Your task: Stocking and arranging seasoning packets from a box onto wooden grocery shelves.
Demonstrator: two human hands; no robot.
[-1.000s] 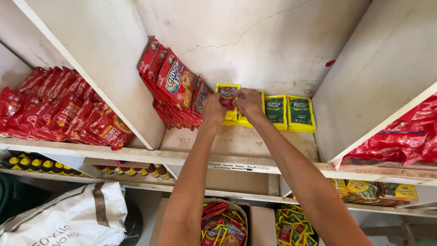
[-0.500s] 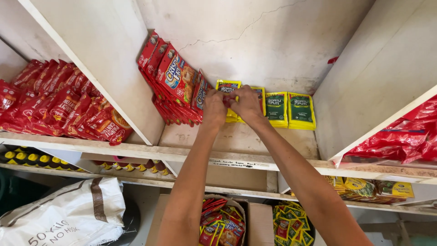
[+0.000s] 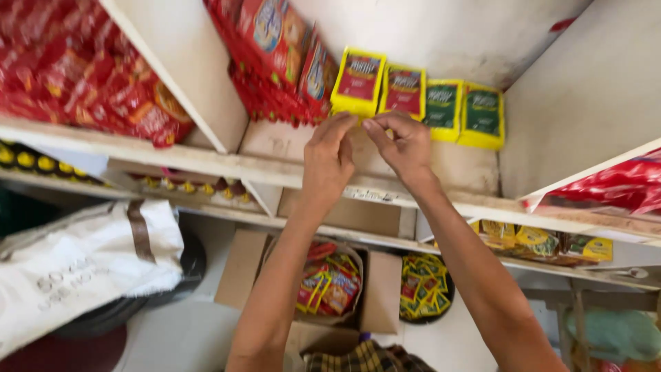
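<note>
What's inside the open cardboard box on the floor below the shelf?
The cardboard box holds a bag of red and yellow sachets, piled loosely. The left forearm crosses its left side, so whatever lies under it and deeper in the bag cannot be seen.

Left hand (image 3: 329,160), right hand (image 3: 406,143) raised, fingertips meeting.

A single head-worn view looks forward and downward at close range into a white wooden shelf unit (image 3: 206,162) — its compartments fill the upper half of the frame. Both forearms enter from the bottom edge and rise toward centre. Below the shelf edge, the lower frame takes in floor level — an open brown cardboard box (image 3: 382,289) there.
</note>
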